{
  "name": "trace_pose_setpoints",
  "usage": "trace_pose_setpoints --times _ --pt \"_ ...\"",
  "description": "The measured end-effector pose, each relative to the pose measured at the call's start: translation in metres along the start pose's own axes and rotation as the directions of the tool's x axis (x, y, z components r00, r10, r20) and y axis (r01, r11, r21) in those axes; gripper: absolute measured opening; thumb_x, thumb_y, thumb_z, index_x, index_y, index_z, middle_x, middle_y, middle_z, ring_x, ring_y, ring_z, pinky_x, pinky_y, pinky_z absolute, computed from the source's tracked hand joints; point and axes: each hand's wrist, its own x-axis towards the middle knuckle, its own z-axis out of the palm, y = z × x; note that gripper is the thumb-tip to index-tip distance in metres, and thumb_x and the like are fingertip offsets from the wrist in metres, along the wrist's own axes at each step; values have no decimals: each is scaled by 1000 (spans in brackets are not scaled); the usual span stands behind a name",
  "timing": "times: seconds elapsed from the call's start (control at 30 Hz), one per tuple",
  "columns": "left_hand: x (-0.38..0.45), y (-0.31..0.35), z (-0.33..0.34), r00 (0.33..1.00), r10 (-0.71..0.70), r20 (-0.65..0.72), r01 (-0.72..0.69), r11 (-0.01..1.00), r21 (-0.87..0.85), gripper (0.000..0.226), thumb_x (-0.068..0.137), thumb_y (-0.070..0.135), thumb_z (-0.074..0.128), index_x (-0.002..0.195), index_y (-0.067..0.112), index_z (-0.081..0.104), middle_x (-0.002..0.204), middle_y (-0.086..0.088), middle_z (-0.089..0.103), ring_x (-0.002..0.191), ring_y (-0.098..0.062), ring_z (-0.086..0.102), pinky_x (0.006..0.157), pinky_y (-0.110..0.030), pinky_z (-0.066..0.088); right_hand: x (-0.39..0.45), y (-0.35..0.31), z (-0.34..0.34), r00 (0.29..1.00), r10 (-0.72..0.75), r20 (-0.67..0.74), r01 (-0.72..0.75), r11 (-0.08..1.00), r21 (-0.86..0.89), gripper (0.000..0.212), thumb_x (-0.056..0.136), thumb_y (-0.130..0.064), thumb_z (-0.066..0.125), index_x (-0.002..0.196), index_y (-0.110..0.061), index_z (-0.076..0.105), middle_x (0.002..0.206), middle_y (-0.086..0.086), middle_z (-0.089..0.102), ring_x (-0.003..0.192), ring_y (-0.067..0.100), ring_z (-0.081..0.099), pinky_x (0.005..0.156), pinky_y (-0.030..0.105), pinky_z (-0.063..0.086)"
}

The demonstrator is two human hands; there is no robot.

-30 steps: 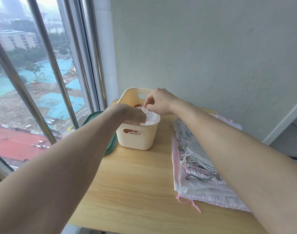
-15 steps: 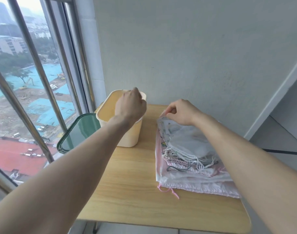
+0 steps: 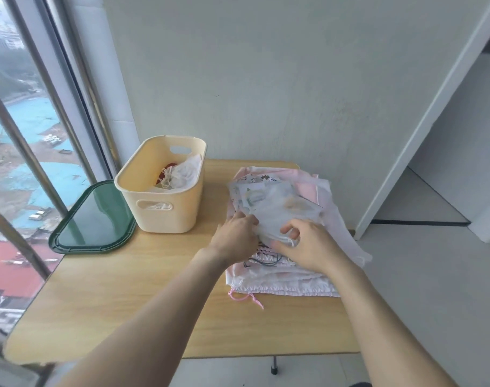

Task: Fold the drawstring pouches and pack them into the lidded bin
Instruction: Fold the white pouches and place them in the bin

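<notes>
Both hands left the bin; left hand and right hand now pinch the top white pouch at 3 o'clock.

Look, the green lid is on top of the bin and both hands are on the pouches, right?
Not quite. The head view shows the lid lying flat on the table to the left of the bin, which is open. The left hand and right hand are on the pouches.
</notes>
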Motion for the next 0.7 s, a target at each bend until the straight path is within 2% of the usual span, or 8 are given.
trace_pose_setpoints --times 0.13,0.2,0.3,0.37,0.43,0.5,0.6,0.7 --pt "3 -5 9 983 30 -179 -51 992 -116 36 84 11 57 119 17 65 119 -6 56 105 -30 60 94 -43 48 -5 10 15 994 -36 -103 47 993 105 24 80 -37 82 98 -23 74 94 -4 62 89 12 54 73 26 39" --pt "3 -5 8 949 61 -309 -119 978 -171 28 89 7 57 113 14 68 109 -6 58 95 -30 62 86 -40 50 -6 9 16 973 -71 -218 108 981 160 11 82 -22 80 91 -18 76 86 -7 65 80 9 57 69 24 39" --pt "3 -4 -1 863 75 -500 -208 954 -216 22 94 7 56 111 13 69 104 -5 60 86 -26 63 78 -36 51 -2 2 12 890 -78 -450 198 954 225 11 85 -12 77 96 -13 77 89 -9 70 82 6 62 72 10 43" --pt "-3 -4 -10 796 72 -601 -273 929 -250 24 93 5 58 112 15 70 102 -2 64 81 -19 66 76 -32 54 3 -3 9 859 -91 -504 243 939 244 17 87 -11 75 103 -12 77 97 -11 70 91 0 62 81 0 40" --pt "-12 -8 -16 754 28 -656 -297 905 -303 28 91 2 61 112 16 70 100 2 67 76 -10 67 73 -26 56 9 -8 10 857 -119 -501 276 927 253 20 88 -7 73 107 -12 77 103 -9 71 97 -2 62 87 0 39" --pt "-23 -16 -17 745 -15 -667 -275 904 -328 31 87 0 63 112 16 71 98 4 70 77 -5 66 74 -17 54 11 -13 15 866 -136 -480 295 915 274 24 87 -1 72 108 -13 76 105 -9 71 99 -3 62 88 1 41" --pt "-36 -29 -10 770 -63 -635 -181 933 -312 36 79 -1 65 110 17 74 97 7 74 82 -5 66 80 -19 53 11 -17 26 919 -116 -378 255 903 345 33 88 2 70 114 -17 74 108 -13 72 102 -3 64 88 4 45" --pt "-43 -38 -5 815 -139 -562 -91 928 -362 40 79 -3 63 113 16 74 103 7 75 90 -5 68 85 -13 47 10 -13 36 959 -110 -259 199 916 348 36 90 4 66 117 -19 73 110 -10 73 104 1 66 87 2 44"
